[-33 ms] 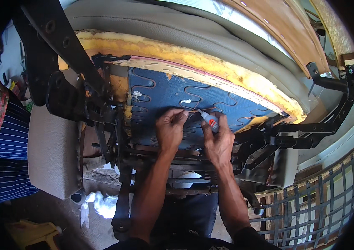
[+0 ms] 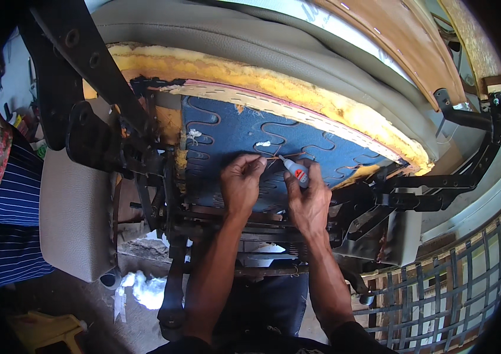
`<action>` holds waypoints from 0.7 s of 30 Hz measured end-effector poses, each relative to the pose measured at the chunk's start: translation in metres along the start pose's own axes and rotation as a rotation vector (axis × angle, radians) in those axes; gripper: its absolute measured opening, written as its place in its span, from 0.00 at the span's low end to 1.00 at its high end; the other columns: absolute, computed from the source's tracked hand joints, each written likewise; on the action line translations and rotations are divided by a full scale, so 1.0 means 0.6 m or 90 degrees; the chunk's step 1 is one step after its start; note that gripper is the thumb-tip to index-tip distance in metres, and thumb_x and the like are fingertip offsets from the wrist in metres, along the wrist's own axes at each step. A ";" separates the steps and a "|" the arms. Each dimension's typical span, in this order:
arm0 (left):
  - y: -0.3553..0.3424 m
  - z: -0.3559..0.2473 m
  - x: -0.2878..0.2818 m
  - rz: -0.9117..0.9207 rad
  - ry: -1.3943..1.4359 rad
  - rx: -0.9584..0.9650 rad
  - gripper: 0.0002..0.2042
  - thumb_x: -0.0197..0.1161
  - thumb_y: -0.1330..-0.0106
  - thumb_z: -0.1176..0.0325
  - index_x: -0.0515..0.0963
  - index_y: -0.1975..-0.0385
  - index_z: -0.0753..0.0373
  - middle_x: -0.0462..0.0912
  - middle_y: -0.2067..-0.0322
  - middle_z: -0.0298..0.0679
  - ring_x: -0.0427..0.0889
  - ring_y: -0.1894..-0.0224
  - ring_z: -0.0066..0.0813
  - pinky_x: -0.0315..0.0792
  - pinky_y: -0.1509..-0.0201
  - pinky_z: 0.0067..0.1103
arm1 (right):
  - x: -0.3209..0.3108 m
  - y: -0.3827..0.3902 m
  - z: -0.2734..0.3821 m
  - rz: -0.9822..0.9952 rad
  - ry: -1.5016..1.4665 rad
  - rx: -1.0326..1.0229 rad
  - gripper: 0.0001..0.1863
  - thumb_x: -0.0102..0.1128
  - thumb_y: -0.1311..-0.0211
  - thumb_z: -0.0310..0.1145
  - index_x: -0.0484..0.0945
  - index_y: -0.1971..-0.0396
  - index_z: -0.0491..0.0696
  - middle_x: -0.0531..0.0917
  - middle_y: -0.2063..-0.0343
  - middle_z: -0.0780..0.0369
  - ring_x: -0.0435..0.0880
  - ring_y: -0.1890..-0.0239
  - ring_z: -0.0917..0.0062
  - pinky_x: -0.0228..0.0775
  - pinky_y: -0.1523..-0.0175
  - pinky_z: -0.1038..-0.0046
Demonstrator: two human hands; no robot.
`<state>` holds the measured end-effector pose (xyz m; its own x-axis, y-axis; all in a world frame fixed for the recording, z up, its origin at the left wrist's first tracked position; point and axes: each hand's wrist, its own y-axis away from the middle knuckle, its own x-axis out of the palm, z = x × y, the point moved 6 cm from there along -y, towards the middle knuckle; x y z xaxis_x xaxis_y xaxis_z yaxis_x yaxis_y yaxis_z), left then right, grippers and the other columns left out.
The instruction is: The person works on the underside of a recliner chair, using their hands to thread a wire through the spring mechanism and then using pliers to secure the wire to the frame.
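My right hand (image 2: 310, 197) is closed round a small translucent squeeze bottle (image 2: 297, 172) with a red mark and a narrow nozzle. The bottle tilts up to the left, its nozzle tip at a thin coppery wire spring (image 2: 274, 158). With thumb and forefinger, my left hand (image 2: 242, 182) pinches that wire just left of the nozzle. Behind both hands lies blue fabric (image 2: 232, 127), crossed by several wavy springs. A white tuft (image 2: 263, 144) sits on one spring above my hands. Whether the nozzle touches the wire is too small to tell.
Yellow foam (image 2: 250, 75) and a grey cover (image 2: 203, 32) border the fabric on the far side. Black metal brackets (image 2: 88, 50) stand at left, more metal arms (image 2: 427, 182) at right. A grey padded cushion (image 2: 78, 215) is lower left, a woven strap lattice (image 2: 439, 289) lower right.
The bottle's nozzle has shifted very slightly left and down along the wire. My left hand holds the same place.
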<state>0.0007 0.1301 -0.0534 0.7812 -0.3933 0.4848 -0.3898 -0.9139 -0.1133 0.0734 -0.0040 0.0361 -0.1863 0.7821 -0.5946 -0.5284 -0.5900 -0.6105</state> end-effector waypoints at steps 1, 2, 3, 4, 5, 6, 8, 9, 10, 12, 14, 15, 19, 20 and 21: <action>-0.002 0.005 -0.002 0.000 -0.001 0.001 0.04 0.69 0.33 0.73 0.86 0.64 0.66 0.82 0.75 0.26 0.73 0.71 0.11 0.67 0.66 0.17 | 0.004 0.000 -0.001 0.007 0.002 -0.002 0.14 0.64 0.35 0.27 0.73 0.53 0.40 0.83 0.65 0.41 0.85 0.62 0.43 0.76 0.60 0.54; -0.006 0.009 -0.004 -0.006 0.001 0.019 0.04 0.70 0.33 0.71 0.86 0.64 0.64 0.81 0.75 0.24 0.68 0.75 0.09 0.60 0.72 0.16 | 0.007 0.000 0.000 0.015 0.005 -0.004 0.14 0.64 0.35 0.27 0.73 0.53 0.40 0.83 0.65 0.41 0.85 0.62 0.43 0.76 0.60 0.53; -0.008 0.013 -0.006 -0.011 0.003 0.037 0.04 0.71 0.33 0.70 0.86 0.64 0.62 0.80 0.76 0.22 0.63 0.80 0.07 0.53 0.78 0.14 | 0.008 0.000 0.002 0.015 0.003 -0.004 0.14 0.64 0.35 0.27 0.73 0.53 0.40 0.83 0.65 0.41 0.85 0.62 0.43 0.76 0.60 0.53; -0.008 0.012 -0.005 -0.010 0.002 0.037 0.04 0.71 0.33 0.70 0.86 0.64 0.62 0.80 0.76 0.22 0.63 0.80 0.07 0.53 0.78 0.14 | 0.009 -0.001 0.002 0.019 -0.001 0.005 0.14 0.64 0.35 0.27 0.73 0.53 0.40 0.84 0.65 0.41 0.85 0.62 0.43 0.76 0.59 0.53; -0.008 0.011 -0.004 -0.013 0.015 0.045 0.04 0.71 0.33 0.70 0.86 0.64 0.62 0.80 0.76 0.22 0.63 0.80 0.07 0.53 0.79 0.14 | 0.010 -0.002 0.001 0.024 -0.006 0.013 0.14 0.64 0.36 0.27 0.73 0.53 0.40 0.84 0.65 0.41 0.85 0.61 0.43 0.76 0.59 0.53; -0.008 0.009 -0.005 -0.017 0.027 0.053 0.03 0.71 0.33 0.70 0.86 0.64 0.62 0.79 0.76 0.22 0.63 0.80 0.07 0.53 0.79 0.14 | 0.011 -0.003 0.000 0.023 -0.007 0.013 0.14 0.64 0.36 0.27 0.73 0.53 0.40 0.84 0.65 0.41 0.85 0.61 0.43 0.76 0.59 0.53; -0.007 0.008 -0.003 -0.012 0.015 0.039 0.03 0.70 0.33 0.70 0.86 0.64 0.62 0.79 0.76 0.22 0.63 0.79 0.07 0.53 0.79 0.14 | 0.010 -0.006 -0.002 0.020 0.010 0.003 0.15 0.64 0.36 0.27 0.73 0.53 0.40 0.84 0.65 0.41 0.86 0.61 0.43 0.77 0.59 0.54; -0.006 0.009 -0.001 -0.009 0.003 0.025 0.03 0.70 0.33 0.70 0.86 0.64 0.62 0.79 0.75 0.22 0.63 0.79 0.07 0.53 0.79 0.14 | 0.009 -0.007 -0.001 0.020 0.011 0.003 0.15 0.64 0.36 0.27 0.73 0.53 0.40 0.84 0.65 0.41 0.86 0.61 0.43 0.77 0.59 0.54; -0.007 0.010 -0.004 -0.011 0.002 0.026 0.03 0.70 0.33 0.70 0.86 0.64 0.62 0.79 0.75 0.22 0.63 0.79 0.07 0.53 0.79 0.14 | 0.009 -0.008 0.006 0.013 0.009 -0.020 0.15 0.64 0.36 0.27 0.73 0.53 0.40 0.84 0.65 0.42 0.86 0.61 0.44 0.77 0.59 0.54; -0.009 0.013 -0.009 -0.015 0.014 0.038 0.04 0.70 0.33 0.70 0.86 0.64 0.62 0.79 0.75 0.22 0.64 0.79 0.07 0.53 0.79 0.14 | 0.010 -0.009 0.014 0.008 0.005 -0.045 0.15 0.64 0.36 0.26 0.73 0.53 0.40 0.84 0.65 0.42 0.86 0.61 0.44 0.77 0.59 0.54; -0.007 0.010 -0.006 -0.016 0.013 0.031 0.04 0.71 0.33 0.70 0.86 0.64 0.62 0.79 0.75 0.22 0.64 0.79 0.07 0.53 0.79 0.14 | 0.009 -0.009 0.010 0.013 -0.006 -0.032 0.15 0.64 0.36 0.27 0.74 0.53 0.41 0.84 0.64 0.42 0.86 0.61 0.45 0.77 0.58 0.54; -0.007 0.009 -0.006 -0.015 0.012 0.025 0.03 0.71 0.33 0.70 0.86 0.64 0.62 0.79 0.76 0.22 0.64 0.79 0.07 0.53 0.79 0.14 | 0.009 -0.009 0.012 0.013 -0.005 -0.032 0.15 0.64 0.36 0.27 0.74 0.53 0.41 0.84 0.64 0.42 0.86 0.61 0.45 0.77 0.58 0.54; -0.004 0.000 -0.005 -0.011 0.023 0.027 0.03 0.71 0.33 0.70 0.86 0.64 0.62 0.79 0.76 0.22 0.64 0.79 0.07 0.53 0.79 0.14 | 0.010 -0.010 0.017 0.022 0.019 -0.012 0.15 0.64 0.36 0.27 0.74 0.52 0.41 0.84 0.63 0.43 0.86 0.60 0.46 0.77 0.57 0.55; -0.004 0.000 -0.005 -0.014 0.017 0.027 0.04 0.71 0.33 0.70 0.86 0.64 0.62 0.79 0.76 0.22 0.64 0.79 0.07 0.54 0.79 0.14 | 0.009 -0.010 0.022 0.011 0.029 -0.031 0.15 0.64 0.36 0.27 0.74 0.52 0.41 0.84 0.63 0.42 0.87 0.60 0.47 0.77 0.57 0.56; -0.004 -0.001 -0.006 -0.017 0.010 0.026 0.04 0.71 0.33 0.70 0.86 0.64 0.62 0.79 0.76 0.22 0.64 0.80 0.07 0.54 0.79 0.14 | 0.005 -0.008 0.020 0.009 0.029 -0.030 0.15 0.64 0.36 0.27 0.74 0.52 0.41 0.84 0.63 0.42 0.87 0.60 0.47 0.77 0.57 0.56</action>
<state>-0.0012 0.1336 -0.0543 0.7830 -0.3675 0.5019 -0.3486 -0.9275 -0.1353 0.0651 0.0036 0.0436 -0.1552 0.7639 -0.6264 -0.4855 -0.6112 -0.6251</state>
